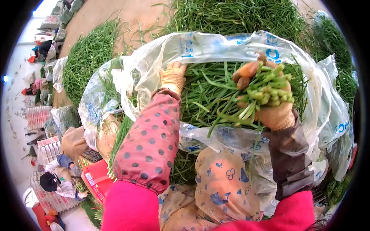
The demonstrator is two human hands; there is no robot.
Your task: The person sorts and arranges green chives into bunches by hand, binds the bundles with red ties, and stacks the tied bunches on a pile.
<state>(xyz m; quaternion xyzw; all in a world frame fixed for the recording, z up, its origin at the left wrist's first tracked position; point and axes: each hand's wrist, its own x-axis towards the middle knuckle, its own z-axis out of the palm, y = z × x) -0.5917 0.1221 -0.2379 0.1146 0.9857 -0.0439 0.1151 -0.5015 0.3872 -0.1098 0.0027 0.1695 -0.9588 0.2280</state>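
My right hand [275, 115], in a tan glove with worn brown fingertips, is wrapped round a bunch of green stalks [269, 88]. Their thick pale ends point up toward me. Beneath it, long green stalks [210, 92] fill a clear plastic bag [216, 48] with blue print. My left hand [173, 77], gloved too, lies flat with its fingers stretched at the bag's left inner side, against the stalks. A dotted pink sleeve cover is on my left arm, a dark one on my right.
Heaps of green stalks lie beyond the bag [239, 17] and to its left [90, 57]. A red box [96, 179] stands at lower left. Further left, a person in a dark cap [50, 181] sits among plastic crates [40, 117]. My covered knee [227, 181] is in front.
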